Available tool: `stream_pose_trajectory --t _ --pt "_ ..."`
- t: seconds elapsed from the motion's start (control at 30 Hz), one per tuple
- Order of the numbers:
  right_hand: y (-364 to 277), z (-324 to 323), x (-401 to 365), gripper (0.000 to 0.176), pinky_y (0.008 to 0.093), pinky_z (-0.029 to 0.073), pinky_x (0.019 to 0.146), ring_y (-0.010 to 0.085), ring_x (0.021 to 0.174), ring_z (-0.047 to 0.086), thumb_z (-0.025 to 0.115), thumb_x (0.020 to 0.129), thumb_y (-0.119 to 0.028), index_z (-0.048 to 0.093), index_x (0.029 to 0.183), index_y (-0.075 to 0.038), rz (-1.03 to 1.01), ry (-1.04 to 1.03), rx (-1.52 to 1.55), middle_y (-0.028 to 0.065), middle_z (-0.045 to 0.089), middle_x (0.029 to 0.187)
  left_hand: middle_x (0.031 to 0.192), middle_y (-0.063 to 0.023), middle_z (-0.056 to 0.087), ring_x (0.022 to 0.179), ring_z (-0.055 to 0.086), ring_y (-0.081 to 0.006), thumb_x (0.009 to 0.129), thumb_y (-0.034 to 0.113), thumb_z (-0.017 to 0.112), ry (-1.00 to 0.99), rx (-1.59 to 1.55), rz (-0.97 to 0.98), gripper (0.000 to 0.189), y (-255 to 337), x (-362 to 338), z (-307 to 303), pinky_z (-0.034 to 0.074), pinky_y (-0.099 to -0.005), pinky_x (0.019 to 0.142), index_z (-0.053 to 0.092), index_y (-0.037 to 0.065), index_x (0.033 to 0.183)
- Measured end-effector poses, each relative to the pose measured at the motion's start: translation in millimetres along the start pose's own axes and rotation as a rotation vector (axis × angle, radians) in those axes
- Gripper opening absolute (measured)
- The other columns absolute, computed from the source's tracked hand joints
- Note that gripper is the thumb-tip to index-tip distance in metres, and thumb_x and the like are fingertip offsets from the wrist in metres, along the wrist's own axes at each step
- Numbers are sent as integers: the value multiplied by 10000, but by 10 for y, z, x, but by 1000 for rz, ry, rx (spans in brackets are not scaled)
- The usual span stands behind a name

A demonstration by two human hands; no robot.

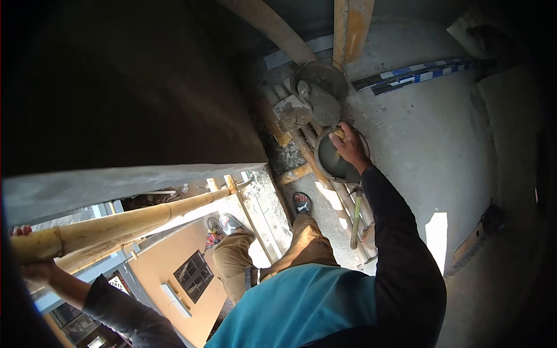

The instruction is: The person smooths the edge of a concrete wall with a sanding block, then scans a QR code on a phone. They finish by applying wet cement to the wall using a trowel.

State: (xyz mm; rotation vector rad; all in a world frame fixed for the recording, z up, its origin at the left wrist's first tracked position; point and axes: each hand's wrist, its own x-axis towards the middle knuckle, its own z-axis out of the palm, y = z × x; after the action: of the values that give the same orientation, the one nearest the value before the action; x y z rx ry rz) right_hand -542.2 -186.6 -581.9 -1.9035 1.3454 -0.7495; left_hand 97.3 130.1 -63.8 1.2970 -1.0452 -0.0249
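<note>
My right hand (351,146) is closed around the yellowish handle of a trowel (326,109), its broad blade grey with wet mortar. The blade reaches over the near rim of a round mortar tub (339,78). Below my right hand is a second round bucket (371,152) with greyish contents, partly hidden by the hand and wrist. At the far left, my left hand (38,271) wraps around a thick bamboo pole (133,219); fingertips show on its far side.
Bamboo poles (307,149) lie beside the buckets. A green-handled tool (355,223) rests near them. Blue-and-white strips (418,75) lie on the concrete floor (429,133). My sandalled foot (301,204) stands by an open drop, with an orange wall (168,267) below. A dark wall (127,87) rises at left.
</note>
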Motion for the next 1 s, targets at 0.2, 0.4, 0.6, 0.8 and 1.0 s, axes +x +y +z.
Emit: stream_pose_trajectory --t 0.2,0.4,0.6,0.8,1.0 --pt "-1189 418 -1277 305 409 494 805 384 954 638 637 888 -188 572 1134 -20 -58 9 139 191 650 1030 989 -187 554 918 569 -289 899 514 493 168 25 -30 619 4 -190 755 492 -421 872 542 -55 1136" --pt "-2241 1107 -2248 350 422 487 837 389 993 623 634 879 -193 567 1161 3 3 -343 248 212 647 1044 978 -228 665 886 675 -338 921 528 530 174 -26 182 608 55 -388 1122 543 -427 825 588 -43 1121" --pt "-2581 1942 -2378 164 498 453 728 385 823 568 590 895 -171 574 913 -8 5 -523 192 218 578 922 973 -230 665 885 675 -340 915 524 539 226 21 206 605 -16 -839 1058 543 -427 823 592 -45 1113" --pt "-3173 2496 -2103 218 318 517 506 128 656 548 528 966 -154 451 1169 -130 486 -349 942 25 506 950 968 -232 666 884 676 -341 908 519 547 243 42 207 601 -88 -925 978 543 -427 821 595 -47 1105" --pt "-3693 2406 -1825 277 301 482 454 117 607 518 613 947 -219 436 1153 -167 702 -211 936 19 512 870 964 -234 667 882 676 -343 902 514 555 240 65 213 597 -133 -951 940 543 -427 819 599 -48 1097"
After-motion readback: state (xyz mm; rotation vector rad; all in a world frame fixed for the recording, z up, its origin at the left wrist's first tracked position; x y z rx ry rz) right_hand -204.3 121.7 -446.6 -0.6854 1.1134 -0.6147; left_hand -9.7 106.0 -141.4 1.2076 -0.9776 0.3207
